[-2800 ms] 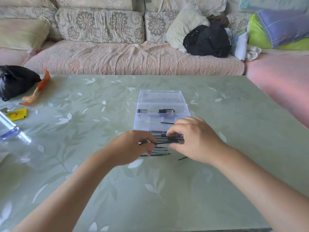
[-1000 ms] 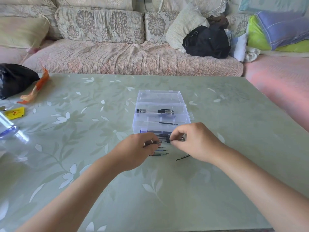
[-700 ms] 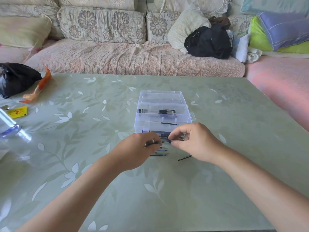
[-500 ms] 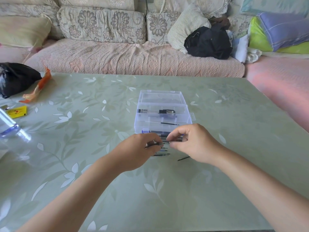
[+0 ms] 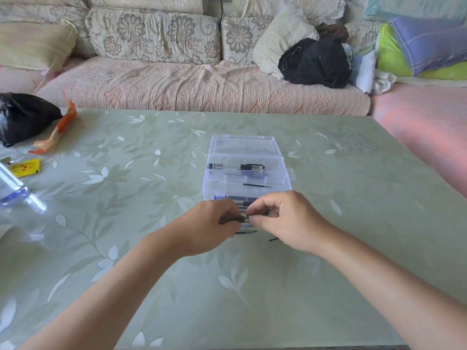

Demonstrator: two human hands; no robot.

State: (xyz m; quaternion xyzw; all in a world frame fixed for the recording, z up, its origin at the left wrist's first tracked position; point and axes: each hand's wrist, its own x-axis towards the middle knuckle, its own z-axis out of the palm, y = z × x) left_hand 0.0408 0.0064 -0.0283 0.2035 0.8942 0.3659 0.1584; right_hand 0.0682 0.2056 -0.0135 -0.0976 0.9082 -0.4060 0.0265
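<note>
Black pen piece pinched between fingertips of left hand and right hand, both hands curled, over desk, just before open clear box, loose refills beneath

Left hand and right hand pinch a slim black piece between them. Only a short stretch shows between the fingertips, so its kind cannot be told.

The row of pen parts on the table lies largely under both hands and cannot be counted. The knuckles mask part of the near wall of the clear box. A thin black sliver runs under the right hand, its far end hidden. The print on the pen inside the box is too small to read.

At the left edge, a clear bottle, possibly plastic, and a black bag are cut off. Both forearms leave the frame at the bottom.
</note>
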